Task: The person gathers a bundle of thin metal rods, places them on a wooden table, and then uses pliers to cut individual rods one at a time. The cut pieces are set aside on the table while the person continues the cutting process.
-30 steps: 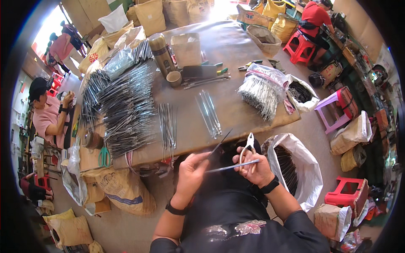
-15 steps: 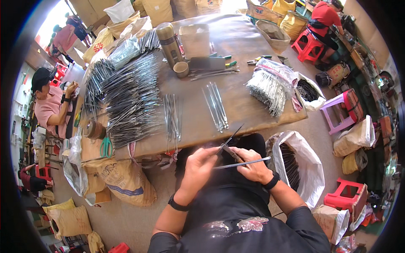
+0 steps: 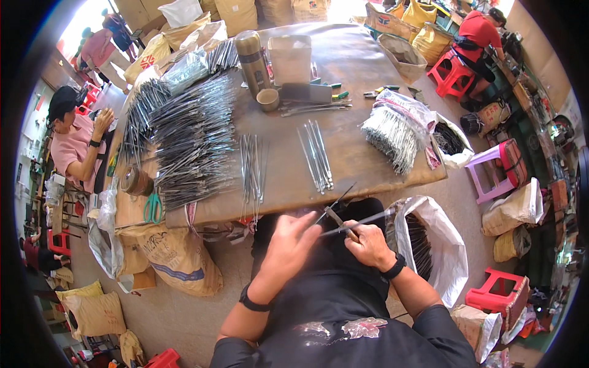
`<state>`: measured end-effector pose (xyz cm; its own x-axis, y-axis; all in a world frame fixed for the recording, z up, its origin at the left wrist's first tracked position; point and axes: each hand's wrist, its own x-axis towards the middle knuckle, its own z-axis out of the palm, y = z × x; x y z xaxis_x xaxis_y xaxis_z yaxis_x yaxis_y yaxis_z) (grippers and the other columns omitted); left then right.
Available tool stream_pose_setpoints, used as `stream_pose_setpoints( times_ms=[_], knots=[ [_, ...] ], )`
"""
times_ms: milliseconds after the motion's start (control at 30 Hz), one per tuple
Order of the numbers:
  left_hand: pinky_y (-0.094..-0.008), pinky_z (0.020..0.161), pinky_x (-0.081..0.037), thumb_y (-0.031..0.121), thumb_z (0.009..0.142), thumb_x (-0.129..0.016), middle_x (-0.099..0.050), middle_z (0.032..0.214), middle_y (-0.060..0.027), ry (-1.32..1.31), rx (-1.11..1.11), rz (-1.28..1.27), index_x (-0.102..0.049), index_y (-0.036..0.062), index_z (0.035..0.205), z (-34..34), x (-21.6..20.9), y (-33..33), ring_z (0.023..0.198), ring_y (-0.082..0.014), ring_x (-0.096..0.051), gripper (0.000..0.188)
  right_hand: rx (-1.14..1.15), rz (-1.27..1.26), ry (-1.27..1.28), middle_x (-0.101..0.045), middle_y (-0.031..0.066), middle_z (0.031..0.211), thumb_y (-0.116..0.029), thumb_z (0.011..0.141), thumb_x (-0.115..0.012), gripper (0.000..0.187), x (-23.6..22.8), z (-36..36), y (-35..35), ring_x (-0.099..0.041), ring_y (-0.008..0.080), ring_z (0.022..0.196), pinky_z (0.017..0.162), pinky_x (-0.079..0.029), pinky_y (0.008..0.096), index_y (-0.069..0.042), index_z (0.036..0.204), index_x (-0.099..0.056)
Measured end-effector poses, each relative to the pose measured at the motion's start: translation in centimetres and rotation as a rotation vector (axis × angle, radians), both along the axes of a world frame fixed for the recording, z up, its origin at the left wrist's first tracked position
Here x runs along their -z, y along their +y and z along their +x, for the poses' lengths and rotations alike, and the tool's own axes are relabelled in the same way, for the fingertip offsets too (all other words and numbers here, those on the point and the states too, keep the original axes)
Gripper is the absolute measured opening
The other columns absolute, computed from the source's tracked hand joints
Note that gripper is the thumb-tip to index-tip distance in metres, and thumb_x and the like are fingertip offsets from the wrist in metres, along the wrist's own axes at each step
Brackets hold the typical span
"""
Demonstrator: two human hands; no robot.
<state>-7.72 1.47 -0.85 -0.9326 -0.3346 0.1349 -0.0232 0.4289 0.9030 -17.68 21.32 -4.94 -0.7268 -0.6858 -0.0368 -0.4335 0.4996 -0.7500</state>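
My left hand (image 3: 287, 245), smeared by motion, holds one end of a thin flat metal strip (image 3: 370, 219). The strip reaches right, past my right hand, and is blurred too. My right hand (image 3: 370, 246) is closed round the brown handle of a short hammer-like tool (image 3: 337, 218). A dark pointed metal piece (image 3: 343, 195) stands up behind the tool near the table edge; its lower end is partly hidden. Beyond my hands, a few metal strips (image 3: 315, 156) lie on the wooden table (image 3: 283, 179), with another small bunch (image 3: 251, 168) to their left.
A large pile of dark strips (image 3: 193, 141) covers the table's left side; bagged silvery strips (image 3: 392, 138) lie right. A thermos (image 3: 253, 64), cup (image 3: 268, 98) and scissors (image 3: 153, 208) stand or lie there. An open white sack (image 3: 438, 245) is beside my right arm. Co-workers sit nearby.
The strip's right end has risen and is now blurred. My left hand has shifted slightly, and the tool in my right hand has tilted a little steeper.
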Motion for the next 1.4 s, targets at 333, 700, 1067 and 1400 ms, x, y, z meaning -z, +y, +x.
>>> stream_pose_setpoints(
  times_ms=[333, 700, 1067, 1400],
  knots=[
    [-0.0332, 0.066, -0.046, 0.006, 0.085, -0.063, -0.057, 0.078, -0.0155, 0.038, -0.340, -0.284, -0.068, -0.0019, 0.107, -0.9, 2.7, -3.7, 0.069, -0.0268, -0.057, 0.024, 0.016, -0.300, -0.309, -0.063, 0.0096, 0.083, -0.008, 0.077, -0.052, 0.052, 1.3, -0.8, -2.1, -0.061, 0.0196, 0.065, 0.057, -0.047, 0.0311, -0.005, 0.129, -0.048],
    [-0.0492, 0.082, -0.045, 0.024, 0.083, -0.065, -0.055, 0.101, -0.0303, -0.277, -0.570, -0.569, -0.064, -0.0054, 0.098, -4.4, 6.4, -10.1, 0.089, -0.0444, -0.056, 0.033, 0.252, -0.567, -0.778, -0.060, 0.0118, 0.078, -0.005, 0.075, -0.045, 0.055, -0.1, -1.9, 1.6, -0.060, 0.0184, 0.063, 0.060, -0.049, 0.0286, 0.004, 0.130, -0.043],
    [-0.0490, 0.079, -0.050, 0.030, 0.081, -0.064, -0.060, 0.102, -0.0254, -0.412, -0.310, -0.424, -0.058, -0.0001, 0.097, -13.4, 6.9, 0.1, 0.091, -0.0428, -0.061, 0.035, 0.005, -0.648, -0.929, -0.061, 0.0142, 0.080, -0.003, 0.074, -0.046, 0.055, -2.8, -0.6, 0.8, -0.061, 0.0202, 0.063, 0.059, -0.049, 0.0286, 0.005, 0.128, -0.045],
    [-0.0467, 0.084, -0.050, 0.018, 0.072, -0.073, -0.064, 0.097, -0.0249, -0.454, -0.159, -0.449, -0.058, -0.0006, 0.101, -11.9, 7.8, -5.4, 0.094, -0.0414, -0.062, 0.038, 0.570, -0.839, -0.852, -0.059, 0.0101, 0.086, 0.000, 0.075, -0.051, 0.023, 1.4, -4.8, 8.0, -0.062, 0.0191, 0.076, 0.067, -0.051, 0.0296, 0.000, 0.098, -0.054]
  ],
)
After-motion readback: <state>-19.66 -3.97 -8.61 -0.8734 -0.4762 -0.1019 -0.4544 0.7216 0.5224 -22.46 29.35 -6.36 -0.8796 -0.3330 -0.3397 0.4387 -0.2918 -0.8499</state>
